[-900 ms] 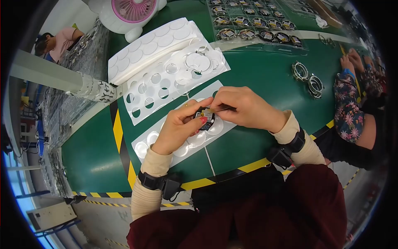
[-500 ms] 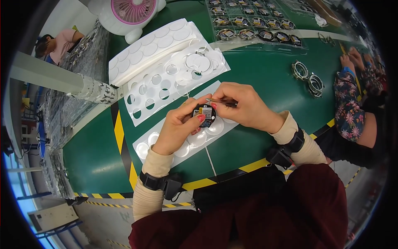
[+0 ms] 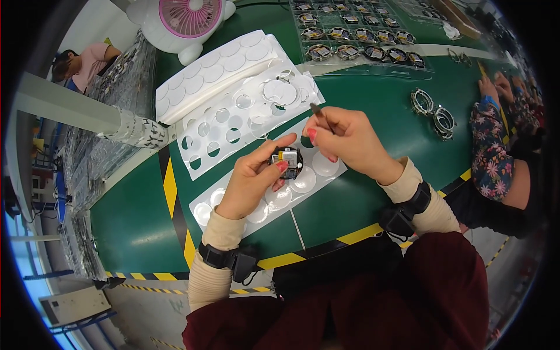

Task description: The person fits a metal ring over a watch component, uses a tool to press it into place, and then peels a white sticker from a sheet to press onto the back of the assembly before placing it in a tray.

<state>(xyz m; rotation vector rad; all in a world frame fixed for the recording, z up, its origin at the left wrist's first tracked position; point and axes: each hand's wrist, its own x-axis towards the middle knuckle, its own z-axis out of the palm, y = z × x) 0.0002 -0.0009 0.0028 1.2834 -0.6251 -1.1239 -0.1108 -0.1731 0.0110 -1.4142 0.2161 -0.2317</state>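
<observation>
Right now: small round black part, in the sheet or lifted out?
Lifted out: left hand pinches the small round black part above the white sheet.

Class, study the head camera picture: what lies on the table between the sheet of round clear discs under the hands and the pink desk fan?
In the head view, between the disc sheet and the pink fan lie a white punched-out sheet with empty holes and a stack of white disc sheets.

Factory assembly line: green counter [image 3: 373, 116] edged with yellow-black hazard tape [image 3: 170, 189], white punched-out trays [image 3: 233, 119] upper centre, rows of small round parts in clear trays [image 3: 356, 35] at top, co-worker's sleeve [image 3: 493, 151] at right.
</observation>
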